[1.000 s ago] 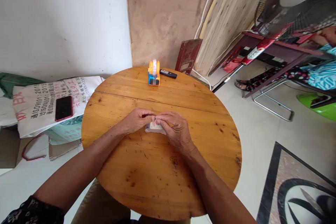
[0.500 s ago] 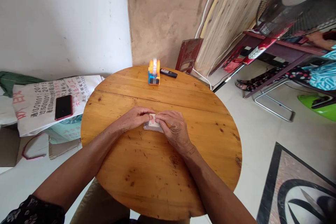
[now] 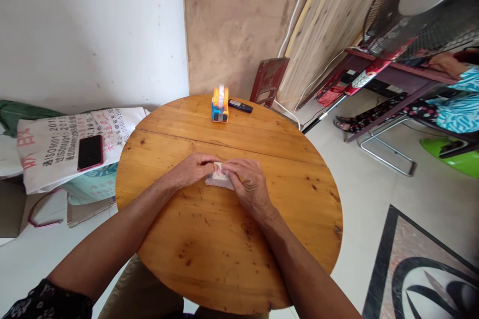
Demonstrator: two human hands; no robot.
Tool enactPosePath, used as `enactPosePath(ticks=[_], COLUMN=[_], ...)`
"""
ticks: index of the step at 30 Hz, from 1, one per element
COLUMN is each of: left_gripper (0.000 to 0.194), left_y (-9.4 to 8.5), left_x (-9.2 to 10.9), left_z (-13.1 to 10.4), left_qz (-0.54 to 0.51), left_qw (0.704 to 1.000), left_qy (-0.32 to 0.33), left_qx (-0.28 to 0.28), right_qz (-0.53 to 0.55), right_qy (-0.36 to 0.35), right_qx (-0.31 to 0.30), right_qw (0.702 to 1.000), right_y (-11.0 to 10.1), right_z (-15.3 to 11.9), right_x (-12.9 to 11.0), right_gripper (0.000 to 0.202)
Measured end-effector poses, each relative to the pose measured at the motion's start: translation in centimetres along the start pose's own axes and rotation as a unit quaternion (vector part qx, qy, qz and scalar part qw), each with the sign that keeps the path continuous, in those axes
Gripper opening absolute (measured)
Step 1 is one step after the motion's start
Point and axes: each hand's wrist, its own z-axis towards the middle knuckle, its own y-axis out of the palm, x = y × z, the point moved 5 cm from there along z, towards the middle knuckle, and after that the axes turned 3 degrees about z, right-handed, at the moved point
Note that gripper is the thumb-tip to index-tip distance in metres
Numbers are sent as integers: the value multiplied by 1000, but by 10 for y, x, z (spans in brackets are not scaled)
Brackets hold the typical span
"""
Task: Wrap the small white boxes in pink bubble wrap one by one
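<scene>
Between my hands, at the middle of the round wooden table (image 3: pixel 209 234), lies a small pale box (image 3: pixel 219 175) with red print, seemingly wrapped in clear plastic. My left hand (image 3: pixel 194 168) holds its left end, thumb and fingers closed on it. From the other side my right hand (image 3: pixel 249 182) grips the box, with its fingers over the top and right end. The fingers cover much of the box's upper face. Beyond my hands stands an orange and blue tape dispenser (image 3: pixel 220 104) with a roll of tape.
A black remote-like object (image 3: pixel 240 105) lies beside the dispenser. At left, a phone (image 3: pixel 90 152) rests on printed sacks (image 3: pixel 37 139). Behind the table stands a dark red chair (image 3: pixel 268 77). A fan (image 3: pixel 422 15) and a seated person (image 3: pixel 454 109) are at right.
Both hands stay on the box with hardly any movement. The camera view has shifted slightly. At right, the seated person's arm has moved a little.
</scene>
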Motion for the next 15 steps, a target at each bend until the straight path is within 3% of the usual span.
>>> enactPosePath(ticks=[6, 15], left_gripper=[33, 37], left_y=[0, -1], left_x=[-5, -4], left_z=[1, 2], left_qz=[4, -34], left_qw=[1000, 999], left_qy=[4, 12], left_qx=[2, 4], right_qz=[-37, -34], right_qy=[-52, -50], right_qx=[-11, -22], right_qw=[998, 998], right_y=[-1, -2], right_z=[-1, -2], right_x=[-8, -17], right_gripper=[23, 26])
